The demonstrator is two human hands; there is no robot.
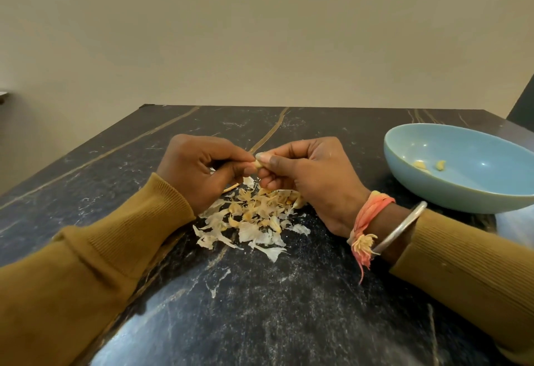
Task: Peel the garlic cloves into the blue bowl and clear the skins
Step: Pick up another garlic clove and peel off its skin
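A small pale clove is held above the middle of the table, pinched from both sides: the curled fingers of the left hand grip its left end, and the thumb and forefinger of the right hand grip its right end. Right beneath it a heap of papery skins lies on the dark veined table, between the two wrists. The blue bowl stands to the right, near the right wrist, with two peeled cloves lying in it; that wrist wears an orange thread band and a metal bangle
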